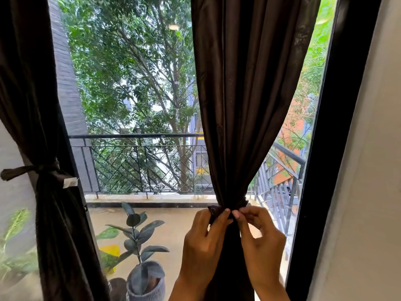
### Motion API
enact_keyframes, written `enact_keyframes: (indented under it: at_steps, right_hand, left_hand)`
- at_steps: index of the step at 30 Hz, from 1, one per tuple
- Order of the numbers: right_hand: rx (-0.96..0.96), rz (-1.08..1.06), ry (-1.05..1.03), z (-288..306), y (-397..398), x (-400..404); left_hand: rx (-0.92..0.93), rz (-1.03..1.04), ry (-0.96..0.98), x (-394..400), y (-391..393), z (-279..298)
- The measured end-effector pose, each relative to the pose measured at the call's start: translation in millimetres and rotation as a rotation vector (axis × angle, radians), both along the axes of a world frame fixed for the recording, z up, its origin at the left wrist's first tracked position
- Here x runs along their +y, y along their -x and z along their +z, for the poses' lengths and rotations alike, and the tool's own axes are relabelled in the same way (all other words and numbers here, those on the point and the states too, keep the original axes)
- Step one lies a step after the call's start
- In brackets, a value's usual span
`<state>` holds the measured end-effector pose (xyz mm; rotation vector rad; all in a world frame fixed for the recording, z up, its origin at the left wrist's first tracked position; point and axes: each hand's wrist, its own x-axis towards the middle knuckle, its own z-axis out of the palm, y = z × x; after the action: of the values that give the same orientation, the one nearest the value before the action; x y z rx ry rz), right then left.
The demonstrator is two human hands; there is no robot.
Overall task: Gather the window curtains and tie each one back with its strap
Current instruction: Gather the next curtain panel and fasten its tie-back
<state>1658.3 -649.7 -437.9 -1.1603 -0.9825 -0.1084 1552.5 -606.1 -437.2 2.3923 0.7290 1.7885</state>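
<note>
The strap (213, 211) is pinched around the gathered right curtain (243, 105) by the left hand (206, 237) and right hand (259, 240), thumbs meeting. If either end slips, the bundle could spread. Left of it, the other curtain (43, 148) is already tied.

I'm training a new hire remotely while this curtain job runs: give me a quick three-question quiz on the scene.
1. True or false: the left curtain is already tied back with its strap.
2. What do the left hand and right hand pinch? A) the balcony railing B) the strap ends at the right curtain C) a leaf of the potted plant
3. Fill in: the potted plant stands beyond the ___.

Key: 1 true; 2 B; 3 glass.
</note>
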Motion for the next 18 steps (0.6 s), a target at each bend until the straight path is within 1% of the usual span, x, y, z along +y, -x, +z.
enact_keyframes:
  at_steps: [1, 2, 5, 7, 10, 12, 14, 18]
  right_hand:
    - [-0.056, -0.015, 0.000, -2.4, -0.5, -0.4]
    - [-0.105, -0.028, -0.004, -4.1, -1.5, -0.3]
    - [-0.247, -0.058, -0.012, -10.1, -7.4, 2.6]
    - [-0.344, -0.090, 0.003, -12.7, -12.5, 4.9]
    - [-0.449, -0.140, -0.007, -13.4, -21.3, 7.9]
    - [-0.519, -0.178, -0.026, -13.2, -25.8, 8.1]
    - [-0.538, -0.189, -0.022, -13.3, -28.0, 6.8]
    - [-0.496, -0.216, 0.022, -16.2, -27.0, 3.1]
  left_hand:
    - [-0.029, -0.045, 0.099, -2.2, -3.1, -1.9]
    - [-0.018, -0.021, 0.116, -0.9, -7.2, -8.2]
    - [-0.014, 0.003, 0.044, 5.0, -11.5, -5.4]
    - [-0.026, 0.024, -0.047, 9.0, -13.8, -5.9]
    - [-0.112, -0.044, -0.032, 7.2, -16.3, -5.4]
    - [-0.106, -0.082, -0.055, 6.8, -15.6, -5.5]
    - [-0.087, -0.087, -0.088, 7.5, -14.2, -6.4]
    - [-0.052, -0.109, -0.070, 8.2, -13.3, -4.1]
